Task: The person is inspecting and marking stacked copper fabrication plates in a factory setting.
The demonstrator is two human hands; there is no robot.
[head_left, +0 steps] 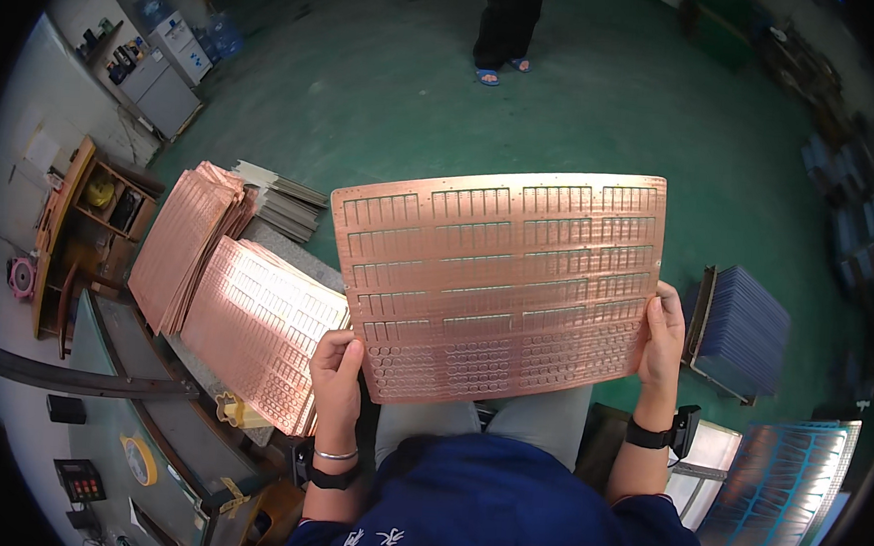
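Observation:
A thin copper-coloured circuit board panel (pixel 496 287) is held up in front of me, its broad face toward me. Rows of slots cross its upper part, and rounded outlines fill the lower rows. My left hand (pixel 336 375) grips the lower left edge, thumb on the face. At the right edge my right hand (pixel 661 337) pinches it, thumb in front and fingers mostly hidden behind. Close to my left hand lies a stack of similar copper panels (pixel 259 322), with another uneven stack (pixel 187 238) beyond it.
Grey sheets (pixel 283 202) lie behind the stacks. A rack of blue panels (pixel 739 327) stands on the floor at right, and a blue-patterned panel (pixel 784 494) is at lower right. A tape roll (pixel 138 461) is on the left bench. A person (pixel 509 27) stands ahead.

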